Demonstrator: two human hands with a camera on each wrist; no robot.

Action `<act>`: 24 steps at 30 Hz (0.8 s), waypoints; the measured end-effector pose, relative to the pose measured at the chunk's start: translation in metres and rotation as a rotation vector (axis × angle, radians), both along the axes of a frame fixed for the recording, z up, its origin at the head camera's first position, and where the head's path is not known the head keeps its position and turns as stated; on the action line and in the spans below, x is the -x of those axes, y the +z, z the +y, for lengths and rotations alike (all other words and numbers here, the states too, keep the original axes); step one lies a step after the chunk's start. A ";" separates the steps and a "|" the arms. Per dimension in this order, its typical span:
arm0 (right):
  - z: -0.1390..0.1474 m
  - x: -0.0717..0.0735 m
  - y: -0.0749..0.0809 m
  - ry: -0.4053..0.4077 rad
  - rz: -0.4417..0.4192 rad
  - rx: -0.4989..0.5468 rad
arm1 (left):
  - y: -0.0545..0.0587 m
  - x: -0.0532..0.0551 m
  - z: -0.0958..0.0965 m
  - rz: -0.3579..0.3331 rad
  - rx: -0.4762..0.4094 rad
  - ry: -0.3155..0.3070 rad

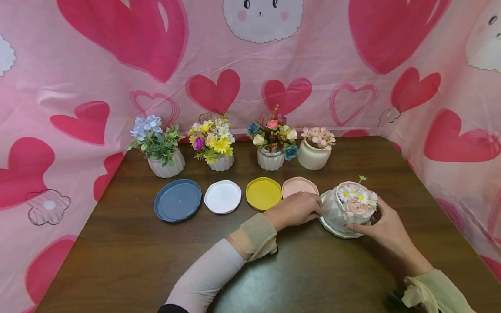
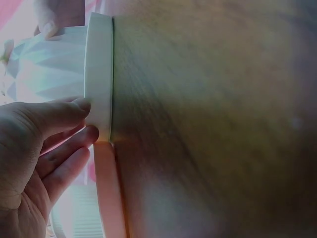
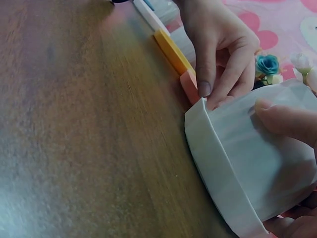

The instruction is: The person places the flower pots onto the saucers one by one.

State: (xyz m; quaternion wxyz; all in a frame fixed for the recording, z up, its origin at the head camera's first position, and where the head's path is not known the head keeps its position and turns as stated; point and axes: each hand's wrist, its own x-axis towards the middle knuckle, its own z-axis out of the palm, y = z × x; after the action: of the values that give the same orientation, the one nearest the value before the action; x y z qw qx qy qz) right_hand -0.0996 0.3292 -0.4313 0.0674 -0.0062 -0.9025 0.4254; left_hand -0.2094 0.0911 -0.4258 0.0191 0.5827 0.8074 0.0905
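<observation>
A white faceted flower pot (image 1: pixel 337 208) with daisies and a pale pink rose (image 1: pixel 358 208) stands tilted in a white saucer (image 1: pixel 339 232) on the right of the table. My right hand (image 1: pixel 391 224) grips the pot from the right, its thumb on the near side and its fingers partly hidden behind. At the saucer's left edge my left hand (image 1: pixel 299 208) pinches the rim with thumb and curled fingertips. The left wrist view shows its thumb (image 2: pixel 64 116) right at the rim, where the saucer meets the pink saucer (image 2: pixel 108 183).
Blue (image 1: pixel 178 201), white (image 1: pixel 223 197) and yellow saucers (image 1: pixel 264 194) line up left of the pink one. Behind them stand pots with blue (image 1: pixel 166 164), yellow (image 1: pixel 221 162), mixed (image 1: pixel 271 160) and pink flowers (image 1: pixel 314 155). A heart-patterned cloth (image 1: pixel 250 61) hangs around the table.
</observation>
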 end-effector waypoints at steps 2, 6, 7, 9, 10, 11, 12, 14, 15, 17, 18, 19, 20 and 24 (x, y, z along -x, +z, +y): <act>0.000 0.000 0.000 -0.006 0.001 -0.022 | 0.000 0.000 0.000 0.001 0.003 0.001; 0.000 0.000 0.000 -0.020 0.010 -0.068 | 0.000 0.001 -0.001 -0.009 0.002 0.005; 0.000 0.000 0.000 -0.022 0.009 -0.077 | 0.001 0.001 -0.001 -0.013 0.000 0.006; -0.001 0.000 0.000 -0.025 0.007 -0.087 | 0.001 0.000 -0.001 -0.017 -0.001 0.008; -0.001 0.000 0.000 -0.026 0.004 -0.091 | 0.002 0.000 -0.001 -0.019 -0.002 0.009; -0.001 0.000 0.000 -0.026 0.000 -0.095 | 0.002 0.000 -0.001 -0.018 -0.001 0.008; -0.001 0.000 0.001 -0.027 -0.005 -0.098 | 0.002 0.000 -0.001 -0.018 0.000 0.008; -0.001 -0.001 0.001 -0.027 -0.010 -0.105 | 0.003 0.000 -0.001 -0.017 0.002 0.006; -0.001 -0.001 0.001 -0.026 -0.013 -0.104 | 0.003 0.000 -0.001 -0.019 0.004 0.005; -0.002 -0.001 0.000 -0.026 -0.014 -0.107 | 0.003 0.000 -0.001 -0.020 0.007 0.005; -0.002 -0.001 0.000 -0.028 -0.016 -0.110 | 0.003 0.000 -0.001 -0.023 0.009 0.005; -0.002 -0.001 0.000 -0.029 -0.020 -0.114 | 0.003 0.000 -0.001 -0.025 0.010 0.007; -0.002 0.000 0.001 -0.030 -0.025 -0.120 | 0.003 0.000 -0.001 -0.027 0.012 0.007; -0.003 0.000 0.000 -0.035 -0.044 -0.141 | 0.003 0.001 -0.001 -0.026 0.009 0.000</act>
State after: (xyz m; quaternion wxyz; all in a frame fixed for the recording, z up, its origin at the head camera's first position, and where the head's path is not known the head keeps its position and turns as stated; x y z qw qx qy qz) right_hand -0.0995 0.3263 -0.4309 0.0555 -0.0267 -0.9312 0.3594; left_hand -0.2101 0.0905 -0.4232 0.0323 0.5814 0.8075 0.0945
